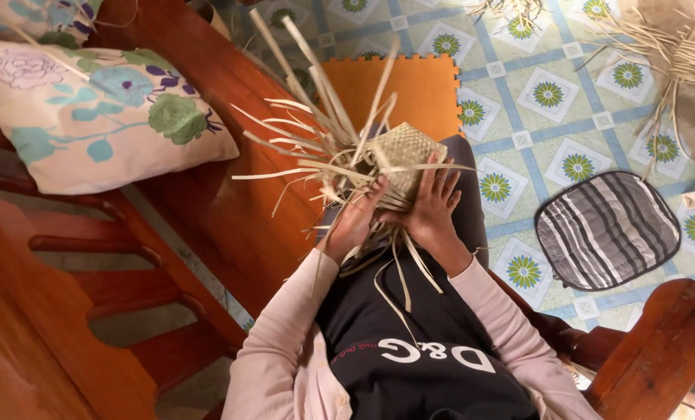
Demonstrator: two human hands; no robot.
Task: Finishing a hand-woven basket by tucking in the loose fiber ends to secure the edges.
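Patterned floor tiles (550,93), orange mat (417,89), wooden bench (207,194).

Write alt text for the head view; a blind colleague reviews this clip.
Both hands, the left hand and right hand, hold a half-woven straw basket on the person's lap, loose strips fanning outward. A floral cushion lies on the wooden bench alongside; a striped mat lies on the tiled floor.

Pale straw woven basket (404,155) in my lap, orange mat (410,89), grey striped cushion (606,229), floral cream pillow (91,117), green-flowered floor tiles (550,93).
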